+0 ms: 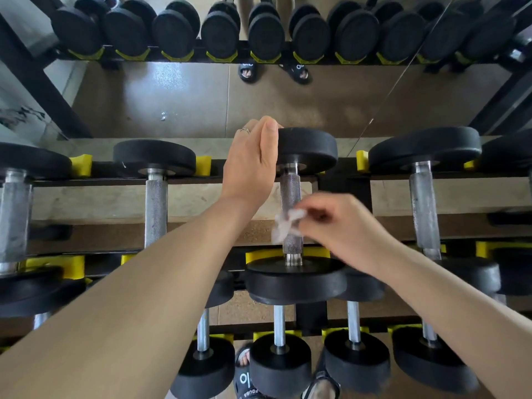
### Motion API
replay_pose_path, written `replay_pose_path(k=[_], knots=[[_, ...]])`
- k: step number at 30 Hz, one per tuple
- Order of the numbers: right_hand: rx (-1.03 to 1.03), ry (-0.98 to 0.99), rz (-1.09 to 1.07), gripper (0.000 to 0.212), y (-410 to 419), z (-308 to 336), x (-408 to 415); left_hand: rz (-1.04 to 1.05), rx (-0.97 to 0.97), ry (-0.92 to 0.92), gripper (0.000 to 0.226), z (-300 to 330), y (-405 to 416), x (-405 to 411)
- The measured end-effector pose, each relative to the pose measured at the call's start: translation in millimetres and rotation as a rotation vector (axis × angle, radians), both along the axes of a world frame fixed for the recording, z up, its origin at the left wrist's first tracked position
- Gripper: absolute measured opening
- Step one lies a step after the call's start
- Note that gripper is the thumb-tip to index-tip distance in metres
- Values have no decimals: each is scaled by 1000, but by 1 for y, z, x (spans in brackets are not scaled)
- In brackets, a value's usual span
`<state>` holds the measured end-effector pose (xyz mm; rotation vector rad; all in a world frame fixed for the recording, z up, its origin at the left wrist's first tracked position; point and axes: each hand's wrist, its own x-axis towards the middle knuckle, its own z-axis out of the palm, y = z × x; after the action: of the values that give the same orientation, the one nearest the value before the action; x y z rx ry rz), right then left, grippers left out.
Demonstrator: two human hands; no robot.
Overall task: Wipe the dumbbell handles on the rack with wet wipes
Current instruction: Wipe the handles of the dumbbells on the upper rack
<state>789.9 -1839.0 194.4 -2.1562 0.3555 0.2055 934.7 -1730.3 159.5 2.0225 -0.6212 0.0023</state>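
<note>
A dumbbell with a knurled steel handle (290,191) and black round heads lies front to back on the rack's top row, in the middle of the view. My left hand (252,162) curls over the left edge of its far head (309,148). My right hand (336,226) pinches a crumpled white wet wipe (283,224) against the lower half of that handle; the hand is motion-blurred. Neighbouring dumbbells lie at the left (156,208) and right (421,208) on the same row.
Yellow cradles (260,254) hold the heads on the black rack. A lower row of smaller dumbbells (279,358) sits below, near my sandalled feet (244,372). A mirror behind the rack reflects dumbbells (264,36) and the floor.
</note>
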Motion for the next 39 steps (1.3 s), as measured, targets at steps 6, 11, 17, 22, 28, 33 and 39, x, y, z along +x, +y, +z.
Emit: replay_pose_path(k=[6, 11, 17, 22, 28, 33, 39], knots=[[-113, 68, 211, 11, 15, -10, -14, 23, 56, 45, 36, 1, 0, -2], [-60, 154, 218, 23, 14, -4, -15, 30, 60, 37, 36, 1, 0, -2], [-87, 167, 154, 28, 0, -13, -30, 28, 56, 33, 37, 2, -2, -2], [-25, 281, 77, 32, -6, -23, -33, 39, 44, 28, 42, -1, -2, -1], [67, 449, 50, 35, -6, -26, -25, 51, 41, 32, 38, 2, -3, -2], [-31, 376, 76, 26, -4, -17, -26, 41, 29, 30, 41, 0, -2, -2], [-84, 241, 1, 7, 4, 5, -29, 51, 24, 8, 41, -2, -3, -2]])
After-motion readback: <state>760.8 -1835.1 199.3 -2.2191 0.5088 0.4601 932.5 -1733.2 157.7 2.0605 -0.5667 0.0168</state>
